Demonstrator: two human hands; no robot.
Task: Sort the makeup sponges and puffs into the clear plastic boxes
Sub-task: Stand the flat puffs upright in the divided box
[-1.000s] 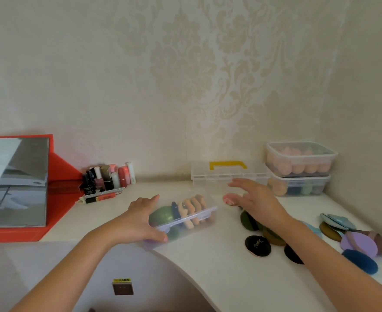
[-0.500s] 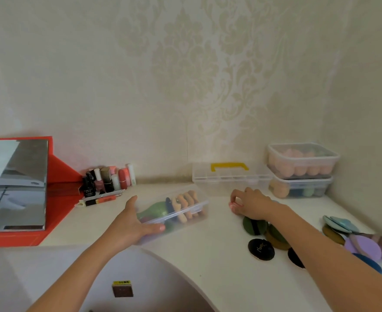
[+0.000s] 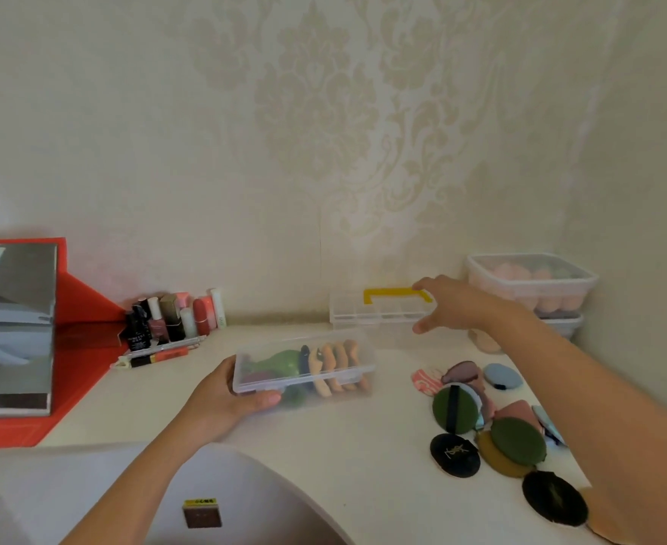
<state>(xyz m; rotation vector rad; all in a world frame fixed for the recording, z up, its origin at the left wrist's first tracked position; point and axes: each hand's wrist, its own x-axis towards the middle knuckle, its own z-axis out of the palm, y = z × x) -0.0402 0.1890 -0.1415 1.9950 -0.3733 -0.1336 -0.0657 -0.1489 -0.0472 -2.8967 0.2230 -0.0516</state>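
My left hand (image 3: 225, 399) grips the left end of a clear plastic box (image 3: 304, 367) that holds green, dark and beige puffs, low over the white desk (image 3: 324, 446). My right hand (image 3: 450, 304) reaches toward the back with fingers spread, at the right end of a clear case with a yellow handle (image 3: 379, 308); it holds nothing. Loose puffs lie on the desk to the right: a pink patterned one (image 3: 424, 381), a green one with a strap (image 3: 454, 409), a black one (image 3: 454, 455) and several more.
Two stacked lidded boxes of sponges (image 3: 528, 285) stand in the back right corner. A row of cosmetic bottles (image 3: 174, 320) lines the wall, with a red-framed mirror (image 3: 13, 328) at the left. The desk's curved front edge runs below my left arm.
My right hand left the pink puff on the desk and rose to the yellow-handled case. My left hand kept hold of the clear box, shifting it slightly.
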